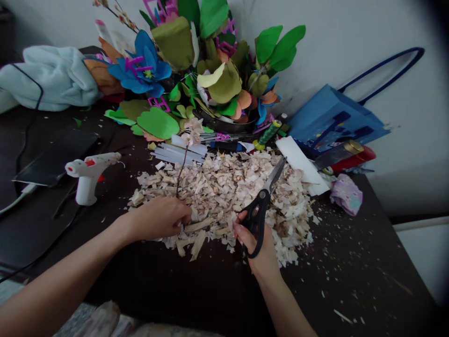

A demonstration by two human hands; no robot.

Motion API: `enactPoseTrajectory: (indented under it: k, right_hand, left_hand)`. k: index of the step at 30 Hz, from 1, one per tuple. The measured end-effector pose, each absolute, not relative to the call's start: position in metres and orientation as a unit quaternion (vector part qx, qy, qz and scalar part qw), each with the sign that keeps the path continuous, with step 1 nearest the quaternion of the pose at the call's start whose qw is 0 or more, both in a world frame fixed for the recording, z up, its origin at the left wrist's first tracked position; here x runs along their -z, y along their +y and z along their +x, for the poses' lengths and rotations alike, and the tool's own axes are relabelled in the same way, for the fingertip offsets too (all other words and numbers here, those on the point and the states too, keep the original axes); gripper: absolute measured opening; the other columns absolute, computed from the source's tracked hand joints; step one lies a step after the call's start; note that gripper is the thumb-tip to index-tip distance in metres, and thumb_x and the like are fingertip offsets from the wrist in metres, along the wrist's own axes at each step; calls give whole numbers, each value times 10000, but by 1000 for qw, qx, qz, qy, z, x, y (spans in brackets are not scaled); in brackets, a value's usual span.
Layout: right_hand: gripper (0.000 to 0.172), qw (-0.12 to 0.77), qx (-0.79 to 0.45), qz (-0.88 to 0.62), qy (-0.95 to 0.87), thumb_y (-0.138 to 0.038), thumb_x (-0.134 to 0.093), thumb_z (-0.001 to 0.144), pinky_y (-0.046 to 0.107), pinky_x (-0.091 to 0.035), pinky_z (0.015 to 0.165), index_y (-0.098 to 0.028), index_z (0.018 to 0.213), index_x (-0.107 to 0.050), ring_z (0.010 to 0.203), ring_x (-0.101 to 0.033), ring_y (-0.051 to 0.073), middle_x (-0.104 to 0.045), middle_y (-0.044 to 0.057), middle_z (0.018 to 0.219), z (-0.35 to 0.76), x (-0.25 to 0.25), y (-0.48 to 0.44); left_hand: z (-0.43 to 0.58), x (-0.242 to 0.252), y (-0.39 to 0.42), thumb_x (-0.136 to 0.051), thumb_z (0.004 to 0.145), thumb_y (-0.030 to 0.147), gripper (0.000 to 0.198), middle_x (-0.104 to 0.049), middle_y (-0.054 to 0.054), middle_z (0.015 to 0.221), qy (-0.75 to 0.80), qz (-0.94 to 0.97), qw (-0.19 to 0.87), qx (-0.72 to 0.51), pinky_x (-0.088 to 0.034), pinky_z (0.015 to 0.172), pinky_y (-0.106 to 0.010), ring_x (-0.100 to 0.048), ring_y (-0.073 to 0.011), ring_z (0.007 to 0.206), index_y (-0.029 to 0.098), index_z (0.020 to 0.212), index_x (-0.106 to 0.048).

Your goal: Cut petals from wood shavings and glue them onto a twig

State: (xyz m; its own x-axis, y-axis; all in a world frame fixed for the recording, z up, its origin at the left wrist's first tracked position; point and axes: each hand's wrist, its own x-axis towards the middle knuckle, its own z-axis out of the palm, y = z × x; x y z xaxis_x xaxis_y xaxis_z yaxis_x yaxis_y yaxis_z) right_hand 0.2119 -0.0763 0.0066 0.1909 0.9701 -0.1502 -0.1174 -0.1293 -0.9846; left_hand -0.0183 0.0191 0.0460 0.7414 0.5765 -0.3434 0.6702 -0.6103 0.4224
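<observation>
A blurred pale bundle (101,322) sits at the bottom edge of the view, too unclear to name. Just beyond it, both bare forearms reach over a dark desk (336,267). The left hand (157,218) is curled closed at the near edge of a heap of pale shavings (224,196), gripping the base of a thin brown twig (181,171) that stands up from the fist and carries pink paper blossoms. The right hand (256,243) is closed around black-handled scissors (257,217), whose narrow blades point up over the heap. Beyond the shavings lie clear glue sticks (177,153) and a white foam strip (301,161). A white-and-red glue gun (89,177) lies to the left, and a bowl of foam flowers (224,119) stands behind everything, with a blue bag (333,119) to its right.
</observation>
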Motion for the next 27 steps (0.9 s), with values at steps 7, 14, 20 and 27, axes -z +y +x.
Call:
enactPoseTrajectory:
  k: [7,14,20,27]
  right_hand:
    - [182,534,-509,-556,-383,-271,-705,783,250,-438,550,-211,913,-593,612,-556,134,-598,-11,747,213,-5,-77]
    - [187,540,-513,-550,-378,-269,-710,780,245,-442,562,-208,911,-590,611,-543,119,-590,-14,755,213,-6,-77]
    - [177,541,-504,-552,-385,-258,-702,783,246,-441,552,-206,914,-595,608,-552,123,-600,-9,753,213,-5,-77]
    - [177,537,-503,-550,-396,-262,-694,791,253,-428,559,-212,928,-593,620,-549,131,-597,-9,758,214,-4,-77]
  left_hand:
    - [-20,-43,19,-510,660,23,193,-631,-7,678,340,899,269,61,-296,549,-275,-575,-172,633,204,655,-579]
    - [-28,-63,25,-565,735,71,155,-624,35,677,290,868,403,27,-367,564,-212,-562,-113,616,208,709,-632]
    - [-34,-63,33,-592,819,232,82,-630,21,687,319,820,473,-51,-398,525,-196,-539,-98,578,191,764,-637]
    - [-37,-53,40,-601,836,345,178,-672,-4,714,390,760,491,-168,-454,549,-199,-593,-115,620,184,890,-656]
